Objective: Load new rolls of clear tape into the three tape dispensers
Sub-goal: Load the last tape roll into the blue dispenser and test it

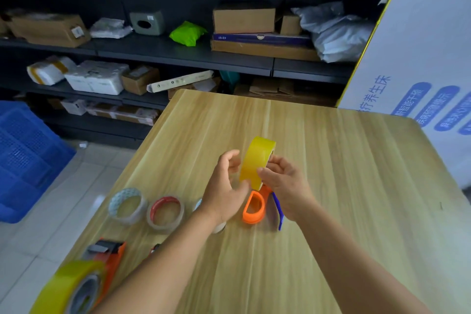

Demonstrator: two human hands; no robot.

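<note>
Dark metal shelves [178, 48] stacked with cardboard boxes and parcels fill the background, with a blue plastic crate [23, 158] on the tiled floor to the left and a white printed board [420, 58] leaning at the right. Before them stands a pale wood-grain tabletop [356, 186]. Above its middle, a person holds a roll of tape [257, 160] on edge; the roll is thick, glossy and yellowish, its wound layers translucent. The left hand [225, 186] curls round the roll's near-left rim, thumb against the lower edge, while the right hand [283, 181] pinches its right side with thumb and fingers; both grips are closed on the roll. Just below the roll lies an orange tape dispenser [253, 208] with a D-shaped handle opening, and a blue piece [279, 209] beside it, partly hidden by the right wrist. To the left, two used-up rolls lie flat: one with a whitish patterned core [127, 205], one with a red-printed core [165, 213]. A third is mostly hidden behind the left wrist. At the near-left corner sits a second orange dispenser [109, 260] already carrying a full yellowish roll [68, 288].
</note>
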